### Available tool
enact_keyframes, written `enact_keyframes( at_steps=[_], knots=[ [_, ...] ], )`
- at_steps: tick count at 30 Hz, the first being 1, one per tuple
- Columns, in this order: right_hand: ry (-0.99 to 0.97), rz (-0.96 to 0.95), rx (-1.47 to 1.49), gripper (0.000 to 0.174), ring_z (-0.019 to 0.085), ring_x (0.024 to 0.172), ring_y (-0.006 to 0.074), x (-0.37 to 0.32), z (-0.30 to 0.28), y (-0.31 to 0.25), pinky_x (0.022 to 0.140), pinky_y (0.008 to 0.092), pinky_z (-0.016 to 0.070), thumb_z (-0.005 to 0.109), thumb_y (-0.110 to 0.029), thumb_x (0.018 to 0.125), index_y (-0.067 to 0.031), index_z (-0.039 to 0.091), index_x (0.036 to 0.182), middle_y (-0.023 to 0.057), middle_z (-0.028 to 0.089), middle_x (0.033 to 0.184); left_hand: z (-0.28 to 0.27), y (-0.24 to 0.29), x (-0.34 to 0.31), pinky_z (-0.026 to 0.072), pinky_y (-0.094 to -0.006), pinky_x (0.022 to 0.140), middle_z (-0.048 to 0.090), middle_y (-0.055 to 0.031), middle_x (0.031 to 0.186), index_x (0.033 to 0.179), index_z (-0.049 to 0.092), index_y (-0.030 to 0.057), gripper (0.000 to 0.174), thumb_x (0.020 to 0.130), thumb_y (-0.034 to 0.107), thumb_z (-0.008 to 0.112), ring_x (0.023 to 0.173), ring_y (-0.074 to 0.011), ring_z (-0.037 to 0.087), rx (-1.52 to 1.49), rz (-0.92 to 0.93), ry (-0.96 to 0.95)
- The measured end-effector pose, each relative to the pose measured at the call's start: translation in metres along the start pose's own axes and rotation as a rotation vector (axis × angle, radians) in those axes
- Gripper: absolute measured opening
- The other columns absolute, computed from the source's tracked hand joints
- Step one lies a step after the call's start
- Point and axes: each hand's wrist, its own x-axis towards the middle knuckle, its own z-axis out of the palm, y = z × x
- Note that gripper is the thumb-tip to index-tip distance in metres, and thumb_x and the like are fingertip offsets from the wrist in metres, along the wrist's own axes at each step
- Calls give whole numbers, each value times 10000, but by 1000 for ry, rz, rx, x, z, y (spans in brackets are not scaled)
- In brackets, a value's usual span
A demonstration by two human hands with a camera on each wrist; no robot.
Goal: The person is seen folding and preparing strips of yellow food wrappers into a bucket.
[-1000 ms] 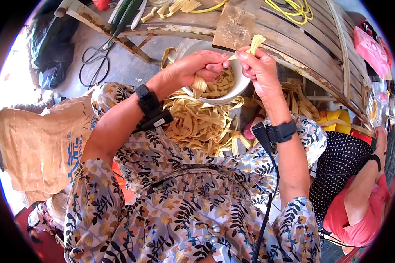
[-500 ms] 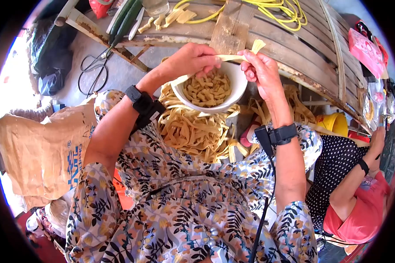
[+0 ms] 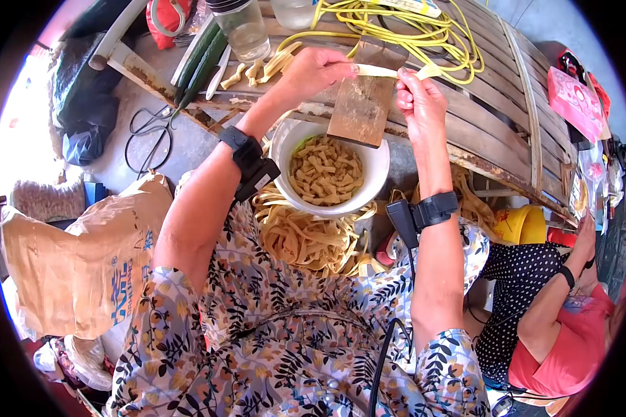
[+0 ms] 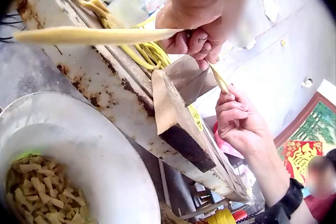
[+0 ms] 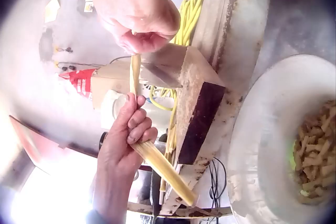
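A pale yellow strip (image 3: 377,71) stretches between both hands above a wooden board (image 3: 363,111). The left hand (image 3: 317,75) pinches one part of it, fingers curled; in the right wrist view a long tail of strip (image 5: 164,171) hangs out past the left hand (image 5: 123,145). The right hand (image 3: 422,104) pinches the other end between thumb and fingers, a short frayed tip sticking out above. Below the hands stands a white bucket (image 3: 377,170) holding many short cut pieces (image 3: 325,174). Long strips (image 3: 306,240) lie heaped beneath the bucket.
The slatted bench (image 3: 494,121) carries coiled yellow cord (image 3: 424,35), a jar (image 3: 245,35), green cucumbers (image 3: 203,66) and a few strip bits. A paper sack (image 3: 76,257) stands at left, a yellow bucket (image 3: 520,224) at right, near another person (image 3: 563,340).
Both hands have risen over the bench with the strip, and the left has moved away from the right, leaving a longer length between them. The view has shifted, showing more of the bench and bucket.
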Motion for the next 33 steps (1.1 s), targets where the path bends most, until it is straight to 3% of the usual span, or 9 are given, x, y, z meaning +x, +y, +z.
enact_keyframes(
  at_steps=[12,16,17,18,21,25,28,31,33],
  knots=[
    [42,-12,-16,107,433,463,46,14,-3,18,400,168,350,648,-54,745,-1,564,786,45,546,644,13,-35,18,328,-200,499,488,52,602,790,657,67,192,803,249,599,561,-36,401,56,35,146],
    [183,-129,-452,106,494,487,67,21,-19,43,412,189,386,625,-60,723,18,574,773,52,565,635,13,-49,16,360,-223,525,533,3,616,762,650,48,166,782,205,599,576,-57,433,83,-76,216],
    [164,-117,-438,111,490,484,67,14,-19,38,410,189,383,626,-68,730,19,576,776,53,567,638,10,-43,10,374,-234,538,552,-21,622,751,646,38,157,775,185,597,583,-68,447,121,-119,230],
    [140,-115,-418,116,486,481,67,8,-18,32,409,188,381,627,-75,738,21,577,779,53,569,640,4,-37,7,334,-212,497,494,18,594,756,646,52,163,786,201,585,549,-51,411,99,-88,220],
    [-4,-8,-390,163,468,478,57,-16,-13,15,417,182,373,621,-150,788,10,591,802,48,572,649,-6,-8,-17,309,-171,549,459,55,643,832,635,27,242,846,246,535,602,-35,386,-171,-136,62],
    [-222,193,-489,216,511,511,63,-63,-16,9,445,180,407,583,-207,832,3,598,877,66,596,690,-10,-7,-46,322,-169,548,493,37,701,954,566,30,211,874,202,475,594,-34,378,-446,-186,-133],
    [-332,334,-656,250,579,566,102,-91,-13,12,475,204,461,563,-209,845,24,581,936,99,621,742,-8,-1,-58,340,-160,532,550,3,750,957,522,31,165,874,161,463,574,-39,394,-341,-122,-251],
    [-370,140,-888,252,603,615,151,-104,-24,34,516,257,482,593,-185,817,34,577,939,110,622,726,0,0,-67,341,-168,470,585,-16,738,950,510,42,123,864,123,477,505,-43,400,-231,-76,-210],
    [-345,-123,-1239,230,603,632,142,-97,-32,29,532,262,471,596,-185,813,21,589,914,95,621,707,6,1,-72,335,-174,442,590,-4,715,949,515,52,111,859,109,482,473,-37,393,-96,-60,-152]
  ],
)
